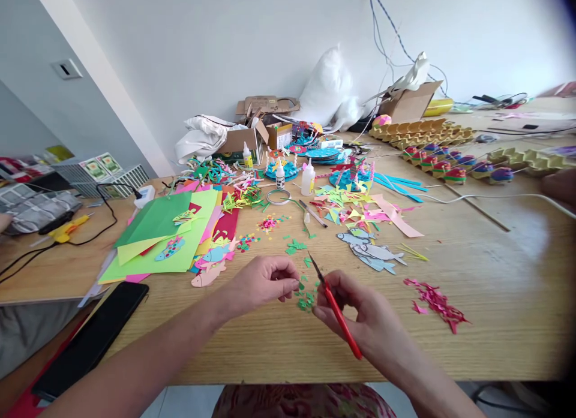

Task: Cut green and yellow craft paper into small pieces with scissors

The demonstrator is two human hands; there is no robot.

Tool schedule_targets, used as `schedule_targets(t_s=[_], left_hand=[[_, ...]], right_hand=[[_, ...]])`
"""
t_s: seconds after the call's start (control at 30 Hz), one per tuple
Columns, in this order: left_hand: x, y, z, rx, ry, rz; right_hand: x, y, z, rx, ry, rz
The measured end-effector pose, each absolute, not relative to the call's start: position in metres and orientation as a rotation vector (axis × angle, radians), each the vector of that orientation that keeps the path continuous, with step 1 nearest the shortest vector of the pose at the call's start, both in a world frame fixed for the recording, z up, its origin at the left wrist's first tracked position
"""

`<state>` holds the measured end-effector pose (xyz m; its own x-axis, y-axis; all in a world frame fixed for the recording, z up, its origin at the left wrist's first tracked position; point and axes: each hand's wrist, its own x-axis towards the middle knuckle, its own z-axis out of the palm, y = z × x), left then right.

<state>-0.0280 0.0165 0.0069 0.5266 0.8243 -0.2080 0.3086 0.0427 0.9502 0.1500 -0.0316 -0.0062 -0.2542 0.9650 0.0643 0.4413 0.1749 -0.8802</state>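
Observation:
My left hand (263, 281) pinches a small green paper piece (301, 285) between thumb and fingertips, a little above the table. Red-handled scissors (337, 316) are in my right hand (360, 310), their dark blades pointing up and away, close to my left fingertips. Whether the blades are parted is hard to tell. Below and between my hands lie green paper scraps (306, 301), and more green cut pieces (296, 246) are farther off. Crimson paper scraps (436, 304) lie right of my right hand. Paper fish cutouts (373, 250) rest beyond it, and a pink paper fish (208, 275) lies left.
Coloured paper sheets (157, 226) and a black phone (94, 340) are on the left. Glue bottles (308, 179) stand at mid-table behind a brush (314, 214). Painted egg-shaped pieces (454, 173) and egg cartons (423, 133) sit at right. A white cable (486, 196) crosses there.

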Motion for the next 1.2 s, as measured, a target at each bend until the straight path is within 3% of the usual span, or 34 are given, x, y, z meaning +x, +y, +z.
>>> schedule_targets(t_s=[0.33,0.67,1.0,1.2], left_hand=[[-0.021,0.026,0.016,1.907,1.007,0.368],[-0.014,0.020,0.005,1.832,1.063,0.527],[-0.010,0.023,0.020,2.095,1.094,0.414],[-0.011,0.024,0.017,2.037,1.070,0.442]], right_hand=[[0.144,-0.002,-0.007,-1.263,-1.911,0.833],[0.141,-0.001,-0.015,-1.229,-1.554,1.028],[0.144,0.000,-0.004,-1.299,-1.773,0.842],[0.144,0.000,-0.004,-1.291,-1.724,0.901]])
